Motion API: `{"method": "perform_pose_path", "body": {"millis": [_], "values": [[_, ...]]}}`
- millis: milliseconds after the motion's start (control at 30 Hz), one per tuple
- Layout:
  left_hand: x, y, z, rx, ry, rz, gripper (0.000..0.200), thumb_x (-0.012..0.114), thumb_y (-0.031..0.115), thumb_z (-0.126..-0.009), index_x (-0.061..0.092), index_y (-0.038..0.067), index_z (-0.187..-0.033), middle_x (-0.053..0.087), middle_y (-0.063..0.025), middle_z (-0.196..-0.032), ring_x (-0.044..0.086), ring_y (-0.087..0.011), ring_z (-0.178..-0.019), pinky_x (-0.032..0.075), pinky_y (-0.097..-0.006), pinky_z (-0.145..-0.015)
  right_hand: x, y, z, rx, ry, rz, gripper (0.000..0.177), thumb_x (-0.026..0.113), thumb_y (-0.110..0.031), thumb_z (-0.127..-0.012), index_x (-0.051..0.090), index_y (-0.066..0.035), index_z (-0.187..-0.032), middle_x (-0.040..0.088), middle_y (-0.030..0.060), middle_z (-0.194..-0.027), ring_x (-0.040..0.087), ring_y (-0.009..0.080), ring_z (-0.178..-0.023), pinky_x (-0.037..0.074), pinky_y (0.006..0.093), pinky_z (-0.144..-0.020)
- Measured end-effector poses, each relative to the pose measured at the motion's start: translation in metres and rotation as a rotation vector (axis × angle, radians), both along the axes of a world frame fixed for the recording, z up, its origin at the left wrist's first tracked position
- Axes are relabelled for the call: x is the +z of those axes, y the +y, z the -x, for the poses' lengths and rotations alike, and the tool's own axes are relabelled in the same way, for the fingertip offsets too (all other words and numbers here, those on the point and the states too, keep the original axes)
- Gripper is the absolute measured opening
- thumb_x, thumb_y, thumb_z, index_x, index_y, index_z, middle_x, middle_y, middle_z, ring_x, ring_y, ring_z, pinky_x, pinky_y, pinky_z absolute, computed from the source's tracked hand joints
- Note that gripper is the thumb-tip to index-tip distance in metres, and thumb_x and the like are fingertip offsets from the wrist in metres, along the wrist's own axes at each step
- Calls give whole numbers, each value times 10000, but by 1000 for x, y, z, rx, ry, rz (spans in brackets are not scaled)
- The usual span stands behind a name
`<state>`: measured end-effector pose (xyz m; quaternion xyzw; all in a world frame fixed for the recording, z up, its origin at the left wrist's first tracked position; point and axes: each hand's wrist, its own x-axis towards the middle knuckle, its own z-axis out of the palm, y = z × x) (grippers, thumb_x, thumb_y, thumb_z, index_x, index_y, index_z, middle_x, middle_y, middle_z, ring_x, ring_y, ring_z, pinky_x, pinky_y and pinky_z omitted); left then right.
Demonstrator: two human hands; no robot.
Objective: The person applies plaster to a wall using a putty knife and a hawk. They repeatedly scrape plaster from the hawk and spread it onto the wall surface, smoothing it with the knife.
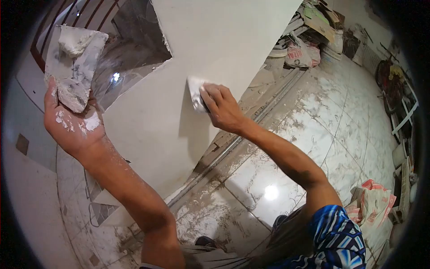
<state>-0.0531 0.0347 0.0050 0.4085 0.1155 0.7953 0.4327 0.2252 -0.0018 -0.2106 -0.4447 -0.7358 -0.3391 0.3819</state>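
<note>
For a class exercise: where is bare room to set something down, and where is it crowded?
Open: smeared tiled floor between the pipe and right-edge clutter. Crowded: that clutter, and the heap by the pipe's far end.

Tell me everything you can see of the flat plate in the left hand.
The plate, at upper left, is roughly rectangular and pale, with grey smears; its material is unclear. A thick white lump sits toward its far end. The left hand holds the near end, where a caked piece lies; whether joined, I cannot tell.
</note>
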Motion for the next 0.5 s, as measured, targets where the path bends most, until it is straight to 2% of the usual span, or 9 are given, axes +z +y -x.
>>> {"method": "perform_pose_path", "body": {"millis": [33,133,233,333,400,500], "values": [[0,-4,-2,32,17,1,435,576,200,-979,554,-139,-1251,616,-234,-1213,634,-283,-1034,525,-365,-843,-1,-1,-10,33,-61,25,534,585,24,-818,477,95,-1336,511,288,-1296,521,417,-1159,438,536,-989],[3,-8,-6,64,-14,7,434,579,206,-976,562,-136,-1243,615,-236,-1207,631,-282,-1025,510,-347,-809,22,12,-30,-70,194,-171,530,588,47,-803,479,85,-1320,524,280,-1250,525,424,-1122,457,515,-961],[2,-9,-7,84,-37,-13,420,582,203,-972,574,-134,-1222,625,-236,-1172,638,-293,-979,520,-347,-798,65,27,-32,-207,554,-240,500,578,77,-774,492,67,-1266,525,259,-1115,517,427,-1032,460,499,-899],[2,-7,-2,75,6,-11,389,585,198,-976,581,-99,-1228,629,-201,-1188,644,-285,-1014,532,-377,-836,81,34,-9,-250,511,-210,513,579,82,-747,502,71,-1253,528,259,-1103,511,433,-1047,453,487,-901],[-1,-3,2,49,23,1,376,588,197,-979,585,-81,-1232,633,-181,-1199,645,-279,-1040,533,-391,-857,70,31,15,-227,317,-223,545,580,69,-720,517,83,-1262,551,264,-1184,525,431,-1082,446,505,-934],[-1,-1,1,14,-4,8,370,589,201,-981,590,-77,-1225,642,-173,-1187,647,-277,-1037,530,-392,-861,49,14,23,-19,54,-123,540,587,61,-749,524,68,-1286,542,268,-1262,542,434,-1116,451,499,-963]]}}
